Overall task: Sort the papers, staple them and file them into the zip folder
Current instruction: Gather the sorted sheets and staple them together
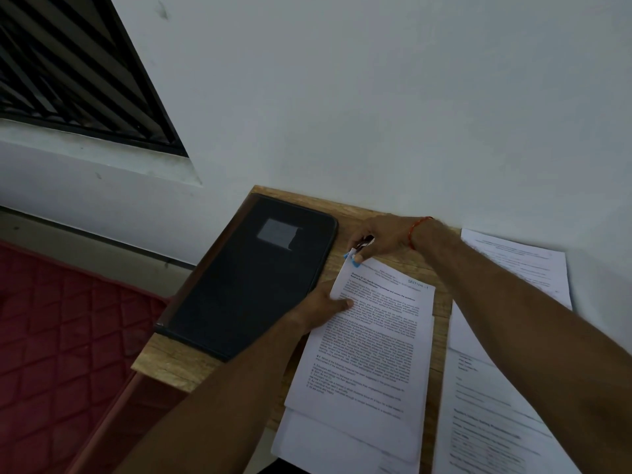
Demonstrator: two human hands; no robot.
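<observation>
The papers [369,336] lie on the table [164,364], between the folder [253,278] on the left and other sheets [478,422] on the right. We judge this set to be light and thin. It will bend easily and its sheets can slide over each other. So it is best to hold it at the edge, close to the corner that takes the staple, and to keep the edges in line. The stapler [355,257] is small and stiff and will probably need a firm squeeze.

Our left hand [325,307] lies over the corner of the folder and pinches the left edge of the papers. Its thumb is on top of the first sheet, and the edge is lifted a little from the table. Its other fingers are hidden under the sheets. Our right hand [383,239] stretches across from the right with the wrist turned inward. Its fingers are curled round the stapler, whose blue mouth sits on the top left corner of the papers. We cannot tell if a staple is already in. The folder lies flat and looks closed.
</observation>
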